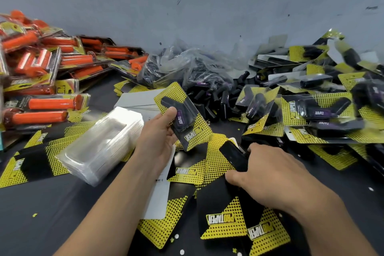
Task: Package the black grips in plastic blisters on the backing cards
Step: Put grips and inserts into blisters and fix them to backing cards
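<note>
My left hand (160,137) holds up a packaged black grip (182,118), sealed in a clear blister on a yellow and black backing card, thumb pressed on its front. My right hand (268,174) rests lower on the table, fingers closed around a black object (233,155) that lies over loose backing cards (222,220). A stack of empty clear blisters (101,145) lies to the left of my left forearm. Loose black grips (216,100) are heaped at the centre back.
Packaged orange grips (52,81) are piled at the back left. Finished black packages (324,110) are heaped at the right. A crumpled plastic bag (187,64) sits against the grey wall. White cards (137,100) lie behind the blister stack. The black tabletop (41,214) shows at front left.
</note>
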`<state>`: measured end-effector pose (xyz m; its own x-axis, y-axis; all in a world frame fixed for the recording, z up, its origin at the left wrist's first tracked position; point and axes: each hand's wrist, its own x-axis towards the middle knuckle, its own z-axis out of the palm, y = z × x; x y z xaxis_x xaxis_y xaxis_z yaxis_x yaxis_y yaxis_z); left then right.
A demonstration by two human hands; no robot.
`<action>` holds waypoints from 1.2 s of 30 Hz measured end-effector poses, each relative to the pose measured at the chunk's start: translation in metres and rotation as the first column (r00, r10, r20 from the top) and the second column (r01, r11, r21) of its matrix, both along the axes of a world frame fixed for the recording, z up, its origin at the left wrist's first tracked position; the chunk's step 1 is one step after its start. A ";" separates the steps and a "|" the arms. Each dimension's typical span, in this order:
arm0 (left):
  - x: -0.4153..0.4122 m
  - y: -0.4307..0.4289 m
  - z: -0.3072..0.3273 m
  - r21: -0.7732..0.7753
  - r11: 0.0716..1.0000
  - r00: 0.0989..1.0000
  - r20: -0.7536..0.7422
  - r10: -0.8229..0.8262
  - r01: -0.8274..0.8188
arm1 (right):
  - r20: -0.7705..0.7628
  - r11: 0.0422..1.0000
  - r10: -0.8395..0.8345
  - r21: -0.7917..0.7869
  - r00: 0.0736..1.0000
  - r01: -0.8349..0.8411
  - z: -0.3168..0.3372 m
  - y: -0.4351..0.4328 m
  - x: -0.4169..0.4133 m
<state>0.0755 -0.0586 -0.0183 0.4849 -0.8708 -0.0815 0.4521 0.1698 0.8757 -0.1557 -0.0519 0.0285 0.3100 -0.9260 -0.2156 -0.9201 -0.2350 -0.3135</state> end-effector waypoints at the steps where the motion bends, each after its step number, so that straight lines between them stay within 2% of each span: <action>1: -0.001 0.000 0.000 -0.012 1.000 1.000 -0.021 0.001 -0.001 | 0.031 1.000 0.003 -0.013 1.000 -0.003 -0.001 -0.002 -0.001; 6: -0.001 0.004 0.004 -0.098 0.995 0.993 -0.110 -0.045 0.034 | 0.235 0.946 0.065 -0.325 0.970 0.015 -0.003 0.000 0.011; 9: -0.001 0.008 0.008 -0.164 0.984 0.968 -0.227 -0.108 0.071 | 0.371 0.917 0.134 -0.398 0.919 0.027 -0.006 0.007 0.022; 11: 0.000 0.009 0.010 -0.190 0.979 0.958 -0.256 -0.127 0.079 | 0.413 0.919 0.164 -0.394 0.896 0.013 -0.010 0.011 0.028; 19: 0.002 0.014 0.014 -0.223 0.964 0.959 -0.211 -0.192 0.144 | 0.477 0.958 0.221 -0.267 0.851 -0.099 -0.023 0.010 0.040; 23: -0.004 0.013 0.015 -0.186 0.971 0.979 -0.111 -0.170 0.148 | 0.555 0.968 0.228 -0.217 0.800 -0.126 -0.022 0.007 0.040; 27: -0.009 0.012 0.014 -0.174 0.970 0.983 -0.030 -0.179 0.171 | 0.610 0.974 0.200 -0.205 0.767 -0.091 -0.020 0.006 0.038; 36: -0.013 0.015 0.017 -0.191 0.968 0.983 -0.050 -0.178 0.166 | 0.645 0.978 0.164 -0.205 0.746 -0.038 -0.021 0.004 0.040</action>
<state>0.0628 -0.0439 -0.0010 0.3257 -0.9434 0.0623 0.5441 0.2409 0.8037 -0.1162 -0.0475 0.0074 0.4099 -0.8825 0.2306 -0.4696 -0.4209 -0.7761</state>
